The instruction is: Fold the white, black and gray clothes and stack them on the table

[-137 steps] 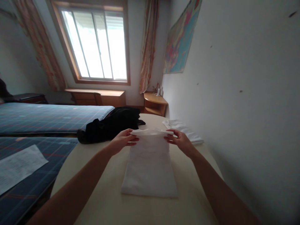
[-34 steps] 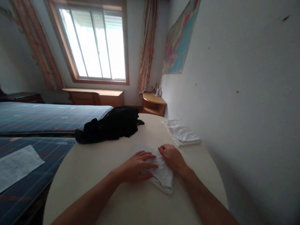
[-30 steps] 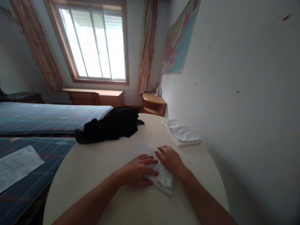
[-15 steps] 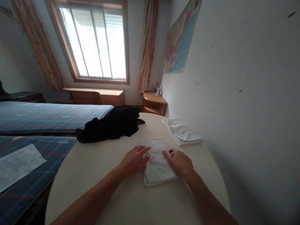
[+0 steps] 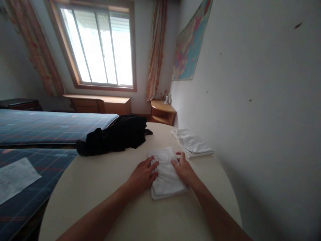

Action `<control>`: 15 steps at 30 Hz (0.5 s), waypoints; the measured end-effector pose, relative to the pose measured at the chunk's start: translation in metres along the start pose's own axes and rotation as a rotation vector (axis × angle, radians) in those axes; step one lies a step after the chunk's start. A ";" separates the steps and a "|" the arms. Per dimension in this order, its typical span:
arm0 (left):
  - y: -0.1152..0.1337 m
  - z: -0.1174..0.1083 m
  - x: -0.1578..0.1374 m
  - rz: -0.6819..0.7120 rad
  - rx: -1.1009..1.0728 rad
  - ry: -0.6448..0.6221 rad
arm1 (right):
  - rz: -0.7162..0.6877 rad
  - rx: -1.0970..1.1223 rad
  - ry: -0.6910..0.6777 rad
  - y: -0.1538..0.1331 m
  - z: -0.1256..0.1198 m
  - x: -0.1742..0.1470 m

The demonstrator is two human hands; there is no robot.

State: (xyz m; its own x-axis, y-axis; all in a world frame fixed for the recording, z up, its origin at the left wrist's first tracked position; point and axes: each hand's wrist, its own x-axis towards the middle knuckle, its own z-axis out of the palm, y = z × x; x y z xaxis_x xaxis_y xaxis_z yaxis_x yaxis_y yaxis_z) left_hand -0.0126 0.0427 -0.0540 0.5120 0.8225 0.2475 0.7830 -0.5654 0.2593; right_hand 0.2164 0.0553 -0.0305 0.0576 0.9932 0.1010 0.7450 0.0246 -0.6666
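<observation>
A folded white cloth garment [image 5: 165, 177] lies flat on the round cream table [image 5: 95, 194] in front of me, lightly creased. My left hand [image 5: 142, 174] rests along its left edge, fingers spread and touching the cloth. On the opposite side, my right hand [image 5: 182, 169] has its thumb on the top of the cloth near the right edge. The index finger of that hand is lifted and apart from the thumb; its other fingers are partly hidden. A second folded white garment [image 5: 194, 142] lies farther back on the right, near the wall.
A crumpled black garment [image 5: 117, 134] lies across the table's far left edge. Beside the table are blue plaid mattresses [image 5: 57, 125], one with a sheet of paper [image 5: 17, 177] on it. The white wall [image 5: 263, 134] borders the table's right side. A corner shelf [image 5: 163, 107] stands behind.
My right hand has shifted slightly up along the garment's right edge, and its index finger has stretched outward. The left hand's fingers have spread flatter on the left edge. The view has turned slightly right.
</observation>
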 end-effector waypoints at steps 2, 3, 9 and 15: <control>-0.002 0.000 0.003 0.000 0.005 -0.001 | -0.095 0.055 -0.040 0.002 -0.003 0.005; -0.003 0.000 0.004 -0.005 0.008 -0.004 | -0.136 0.057 -0.061 0.003 -0.006 0.008; -0.008 -0.001 0.011 -0.173 0.070 -0.066 | -0.207 -0.031 -0.062 0.011 -0.028 0.041; -0.008 -0.001 0.013 -0.201 0.073 -0.091 | -0.330 -0.141 0.014 0.004 -0.059 0.087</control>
State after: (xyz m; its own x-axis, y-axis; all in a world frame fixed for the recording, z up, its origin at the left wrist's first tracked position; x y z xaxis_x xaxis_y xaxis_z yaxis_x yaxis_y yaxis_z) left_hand -0.0127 0.0580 -0.0522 0.3701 0.9222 0.1116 0.8942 -0.3863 0.2262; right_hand 0.2635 0.1352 0.0192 -0.1932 0.9326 0.3047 0.8093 0.3271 -0.4879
